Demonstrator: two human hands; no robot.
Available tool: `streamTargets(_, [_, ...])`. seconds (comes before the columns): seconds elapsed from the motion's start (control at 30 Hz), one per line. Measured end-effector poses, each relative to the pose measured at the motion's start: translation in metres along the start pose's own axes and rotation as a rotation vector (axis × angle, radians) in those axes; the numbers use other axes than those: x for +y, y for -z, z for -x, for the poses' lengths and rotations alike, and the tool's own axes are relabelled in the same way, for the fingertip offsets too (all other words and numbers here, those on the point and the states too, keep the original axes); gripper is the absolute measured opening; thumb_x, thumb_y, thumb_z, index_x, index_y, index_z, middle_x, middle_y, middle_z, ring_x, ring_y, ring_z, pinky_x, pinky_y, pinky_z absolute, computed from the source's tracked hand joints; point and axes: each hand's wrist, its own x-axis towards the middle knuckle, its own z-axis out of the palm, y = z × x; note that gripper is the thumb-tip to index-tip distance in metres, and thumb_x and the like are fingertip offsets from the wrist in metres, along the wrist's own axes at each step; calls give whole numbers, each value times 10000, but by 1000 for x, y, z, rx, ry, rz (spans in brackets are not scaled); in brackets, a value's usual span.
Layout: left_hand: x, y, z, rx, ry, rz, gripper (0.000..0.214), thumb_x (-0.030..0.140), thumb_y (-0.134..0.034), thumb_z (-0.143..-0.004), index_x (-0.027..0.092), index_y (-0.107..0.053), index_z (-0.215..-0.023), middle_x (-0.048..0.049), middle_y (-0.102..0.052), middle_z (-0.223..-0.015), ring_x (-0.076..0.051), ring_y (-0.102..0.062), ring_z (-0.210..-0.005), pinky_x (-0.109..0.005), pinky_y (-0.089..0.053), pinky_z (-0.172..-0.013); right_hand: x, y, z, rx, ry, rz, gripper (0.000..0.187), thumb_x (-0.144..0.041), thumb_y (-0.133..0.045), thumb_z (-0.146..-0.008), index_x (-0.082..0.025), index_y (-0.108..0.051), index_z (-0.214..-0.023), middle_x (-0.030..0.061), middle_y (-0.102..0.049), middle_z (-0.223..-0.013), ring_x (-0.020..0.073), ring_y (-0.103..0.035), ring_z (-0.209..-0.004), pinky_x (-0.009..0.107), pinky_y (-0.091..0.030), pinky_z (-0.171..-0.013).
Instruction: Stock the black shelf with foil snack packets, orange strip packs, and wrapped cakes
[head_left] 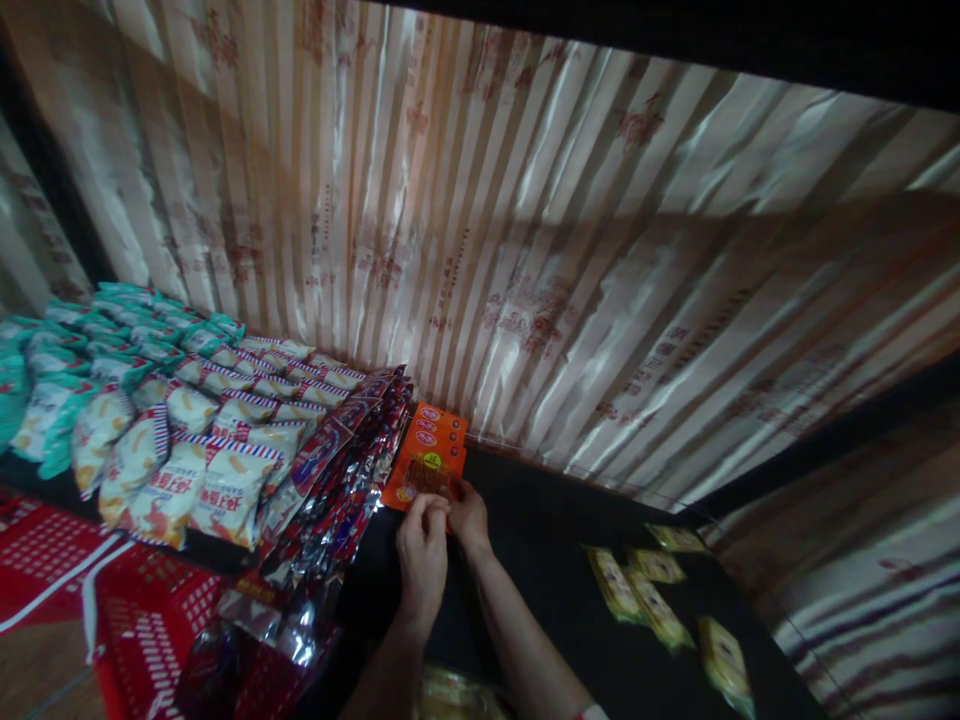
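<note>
Several orange snack packets point(427, 458) lie overlapped in a short row on a dark shelf point(555, 560), next to shiny red-and-silver packs point(337, 460). My left hand point(421, 550) has its fingers curled at the near edge of the closest orange packet. Just to its right, my right hand point(468, 515) pinches the same packet's lower corner. Both forearms reach in from the bottom of the picture.
White snack bags with red-and-blue striped tops point(202, 450) and teal bags point(67, 360) fill the shelf to the left. Yellow packets point(652, 600) lie in a row at right. A red plastic basket point(142, 620) stands below left. A striped shiny backing point(525, 250) rises behind.
</note>
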Motion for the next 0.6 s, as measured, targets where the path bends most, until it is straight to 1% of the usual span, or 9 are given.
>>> streamTargets(0.1, [-6,0,-6,32,17,-20,251,327,-423,-770,201,-634,-821,-67,-681,-915,-194,-618,-880,-307,-475,-800,0,0,0,7,27,18,405,-272,-482,-789,-107,-588,-1143,138,-656,-1094,221,-612,-1021,276,-454,-858])
streamTargets(0.23, [-14,-1,-12,20,125,-39,272,322,-449,-760,188,-638,-903,-83,-671,-1003,-213,-606,-965,-329,-463,-861,0,1,-2,-11,47,65,400,-266,-477,-794,-131,-584,-1156,123,-657,-1098,214,-605,-1035,270,-451,-860])
streamTargets(0.37, [-15,-1,-14,38,215,-8,232,276,-487,-749,188,-637,-903,-80,-667,-1011,-217,-598,-992,-329,-457,-874,-1,1,-2,-36,46,88,407,-268,-475,-803,-156,-563,-1184,103,-653,-1112,199,-597,-1048,259,-447,-857])
streamTargets(0.53, [-13,-1,-16,94,272,36,135,195,-550,-708,213,-646,-802,-63,-673,-948,-223,-589,-1003,-324,-451,-885,-4,1,-1,-60,59,157,412,-279,-458,-815,-160,-549,-1199,106,-632,-1144,201,-588,-1060,262,-437,-866])
streamTargets(0.6, [-14,-2,-16,109,347,105,130,175,-566,-692,219,-646,-785,-56,-670,-941,-223,-584,-1005,-322,-456,-880,-5,2,0,-60,55,212,420,-288,-460,-816,-154,-543,-1205,115,-634,-1129,210,-590,-1054,266,-438,-857])
